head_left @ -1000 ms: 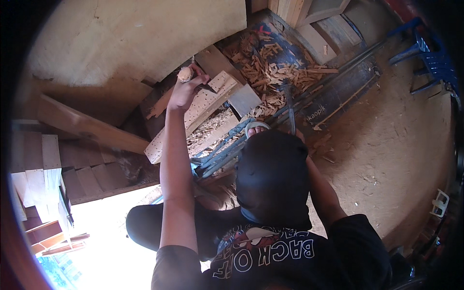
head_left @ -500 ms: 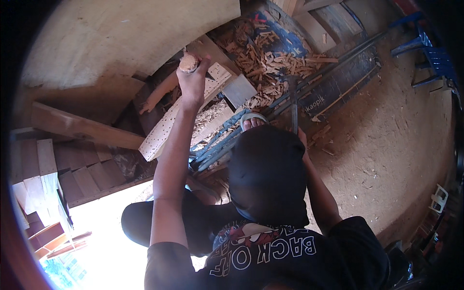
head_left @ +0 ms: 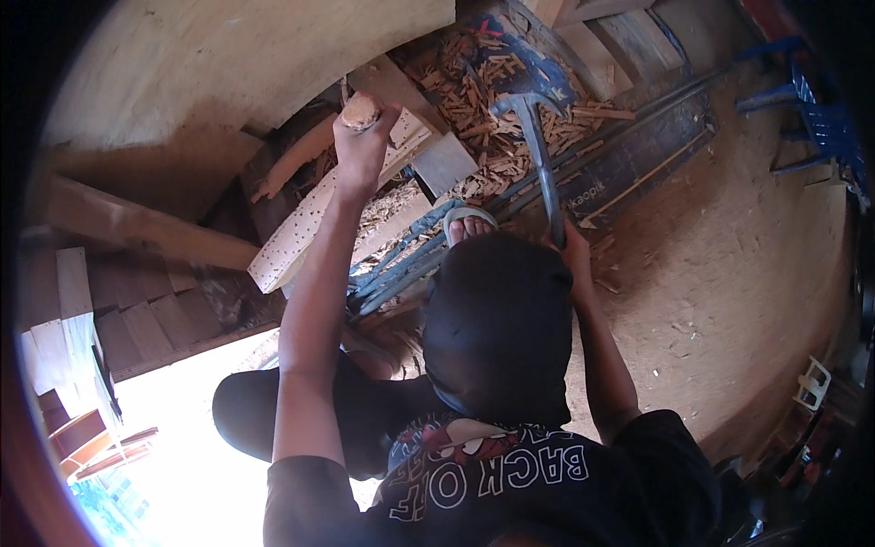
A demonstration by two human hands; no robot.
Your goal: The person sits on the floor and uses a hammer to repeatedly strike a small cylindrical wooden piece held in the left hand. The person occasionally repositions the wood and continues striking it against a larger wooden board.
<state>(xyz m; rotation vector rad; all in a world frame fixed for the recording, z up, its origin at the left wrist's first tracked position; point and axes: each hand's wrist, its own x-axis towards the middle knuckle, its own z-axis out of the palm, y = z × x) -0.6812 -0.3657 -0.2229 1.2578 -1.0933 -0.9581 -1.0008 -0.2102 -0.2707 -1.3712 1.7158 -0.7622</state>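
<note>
My left hand (head_left: 361, 159) is closed around a chisel (head_left: 361, 111), whose round, battered wooden handle end faces up; its blade is mostly hidden below the fist. Under that hand lies a long pale wooden board (head_left: 305, 225) with rows of small dark marks or holes, slanting from lower left to upper right. Off to the right, my right hand (head_left: 574, 255) grips the lower handle of a claw hammer (head_left: 540, 164). The hammer head is raised over the wood chips, apart from the chisel. My head's dark covering partly hides the right hand.
Wood chips (head_left: 483, 132) are heaped beyond the board. Dark pipes (head_left: 620, 128) run alongside, near a sandalled foot (head_left: 470, 224). A large pale panel (head_left: 228, 64) leans at upper left, with stacked wood blocks (head_left: 150, 319) below. A blue chair (head_left: 825, 118) stands at far right.
The hammer has swung so its head now shows broadside, farther left and higher than before. My left hand still holds the chisel over the board. The whole view has shifted slightly.
</note>
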